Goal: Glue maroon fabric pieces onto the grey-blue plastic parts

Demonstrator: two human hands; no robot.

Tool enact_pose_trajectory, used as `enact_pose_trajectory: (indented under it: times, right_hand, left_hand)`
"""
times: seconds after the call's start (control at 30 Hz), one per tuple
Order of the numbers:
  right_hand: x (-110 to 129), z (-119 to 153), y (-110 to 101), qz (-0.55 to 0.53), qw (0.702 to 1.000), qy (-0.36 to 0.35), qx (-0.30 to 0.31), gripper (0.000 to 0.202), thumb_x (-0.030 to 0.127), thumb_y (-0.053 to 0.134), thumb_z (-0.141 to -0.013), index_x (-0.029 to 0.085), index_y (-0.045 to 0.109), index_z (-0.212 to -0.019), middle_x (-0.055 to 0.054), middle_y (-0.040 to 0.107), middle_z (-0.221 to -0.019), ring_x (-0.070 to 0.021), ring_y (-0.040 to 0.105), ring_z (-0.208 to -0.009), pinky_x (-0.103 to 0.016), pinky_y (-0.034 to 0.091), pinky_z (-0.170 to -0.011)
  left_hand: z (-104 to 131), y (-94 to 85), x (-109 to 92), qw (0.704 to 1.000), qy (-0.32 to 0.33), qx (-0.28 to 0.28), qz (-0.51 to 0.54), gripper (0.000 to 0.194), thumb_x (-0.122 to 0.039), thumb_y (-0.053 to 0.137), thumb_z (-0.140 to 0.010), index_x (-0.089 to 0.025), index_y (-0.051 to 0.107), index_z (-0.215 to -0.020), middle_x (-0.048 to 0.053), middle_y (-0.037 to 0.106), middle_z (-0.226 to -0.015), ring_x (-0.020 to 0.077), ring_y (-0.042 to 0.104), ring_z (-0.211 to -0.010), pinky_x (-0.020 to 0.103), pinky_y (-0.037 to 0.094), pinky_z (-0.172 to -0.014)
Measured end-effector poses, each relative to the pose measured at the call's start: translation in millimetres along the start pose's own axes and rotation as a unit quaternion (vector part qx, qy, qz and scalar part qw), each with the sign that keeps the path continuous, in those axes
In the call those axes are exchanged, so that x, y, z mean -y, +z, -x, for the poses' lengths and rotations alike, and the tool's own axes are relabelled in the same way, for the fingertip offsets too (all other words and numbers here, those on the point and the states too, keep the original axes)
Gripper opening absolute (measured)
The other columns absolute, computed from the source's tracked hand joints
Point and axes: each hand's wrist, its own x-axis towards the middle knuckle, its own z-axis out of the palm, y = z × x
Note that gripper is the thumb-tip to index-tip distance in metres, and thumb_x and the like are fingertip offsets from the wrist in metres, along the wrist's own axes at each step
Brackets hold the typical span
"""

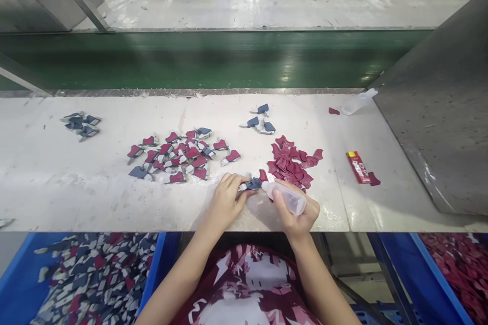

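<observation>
At the far left of the tabletop (34,162), a small group of dark grey moulded parts (75,121) lay apart from the rest; below the near edge, a blue bin (19,277) held a heap of grey, white and maroon parts. Further right spread a loose cluster of maroon-topped parts (192,153), a few blue-grey ones among them. Just beside it, the left hand (227,194) pinched a blue-grey part (253,184) by its left end, above the near half of the tabletop. A few blue-topped parts (263,109) sat farther back. The right hand (301,217) gripped a translucent squeeze bottle (290,200), its nozzle pointed left at the blue-grey part; whether the two touched could not be told. Hand and bottle hid the near edge of a pile of flat maroon pieces (287,168). Right of that were a loose maroon piece (334,111), a red packet (357,166) and a second translucent bottle (359,103), lying against a large metal panel (442,111) that closed off the right side. Below, another blue bin (430,274) held more maroon pieces. The person's shirt (251,284) bore a white and pink print; the yellow-ended packet carried white lettering too small to read.
</observation>
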Motion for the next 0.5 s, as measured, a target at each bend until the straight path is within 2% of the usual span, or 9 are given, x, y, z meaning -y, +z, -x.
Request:
enact_pose_trajectory:
  times: [0.17,0.5]
  right_hand:
    - [0.0,1.4,-0.8,-0.005,1.000,0.000,-0.002,0.016,0.025,0.069,-0.085,0.019,0.076,-0.098,-0.009,0.079,-0.088,-0.0255,0.076,-0.072,-0.037,0.064,-0.064]
    - [-3.5,3.3,0.9,-0.016,1.000,0.006,0.004,0.018,0.023,0.070,-0.085,0.019,0.075,-0.102,-0.009,0.079,-0.094,-0.0264,0.077,-0.081,-0.037,0.064,-0.071]
  left_hand:
    - [-1.0,-1.2,-1.3,1.000,-0.006,0.002,0.003,0.011,-0.014,0.062,-0.091,-0.021,0.061,-0.100,0.005,0.068,-0.095,0.0249,0.061,-0.094,0.037,0.049,-0.080]
    - [-1.1,-1.3,-0.2,1.000,-0.002,0.004,0.006,0.009,-0.016,0.063,-0.091,-0.021,0.061,-0.098,0.005,0.068,-0.094,0.0247,0.060,-0.093,0.036,0.048,-0.080]
